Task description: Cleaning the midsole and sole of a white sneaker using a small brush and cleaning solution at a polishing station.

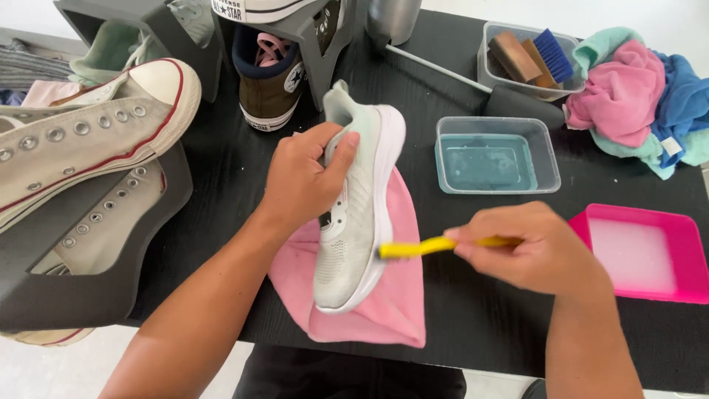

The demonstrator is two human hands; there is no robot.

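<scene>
The left hand (299, 181) gripped a pale-grey knit sneaker (354, 214) over a pink cloth (399, 295); the right hand (528, 247) pinched a yellow-handled brush (413, 247) (scrubbing stage, likely) against the white sole, calling for steady strokes.

Left hand (301, 181) grips a pale sneaker (358, 214) over pink cloth (399, 295); right hand (528, 247) presses a yellow brush (417, 247) to its sole.

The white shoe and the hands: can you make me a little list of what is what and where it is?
left hand: grips the white shoe around its upper
white shoe: tilted on its side, over a pink cloth
right hand: holds a yellow brush
brush head: against the shoe's white sole edge
clear tub: behind the brush, bluish liquid inside
pink tray: to the right, whitish inside
pile of cloths: far right corner
table: black
canvas sneakers: left, on grey stands
</scene>
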